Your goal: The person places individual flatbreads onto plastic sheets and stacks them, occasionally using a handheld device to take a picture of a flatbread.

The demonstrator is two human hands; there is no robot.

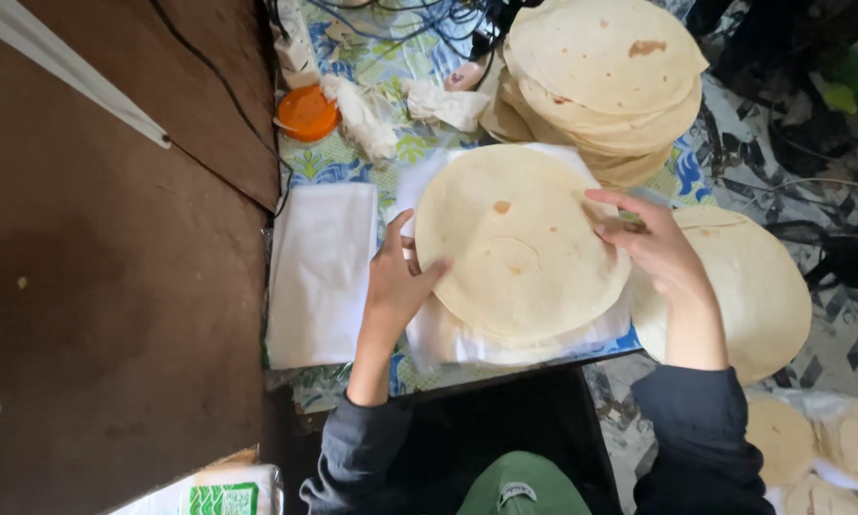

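The left hand (397, 281) lies with spread fingers on the near-left edge of a round flatbread (516, 243), thumb up against the rim, pressing but not clamped on it. The right hand (656, 246) rests on the opposite edge, fingers stretched flat and apart over the rim, likewise closed on nothing. The flatbread sits on top of a small stack of white paper sheets (457, 339) laid on a floral tablecloth (338, 162), between a folded white cloth (322, 272) on the left and another flatbread (758, 286) on the right. A taller pile of flatbreads (605, 76) stands behind it, and an orange lid (307, 113) lies further left near some crumpled paper (357, 114). The bread looks thin, light and limp, with a few brown scorch spots; it would likely sag or tear if lifted by one edge, so both opposite rims, taken with flat fingers, seem the safest hold, or the paper beneath it
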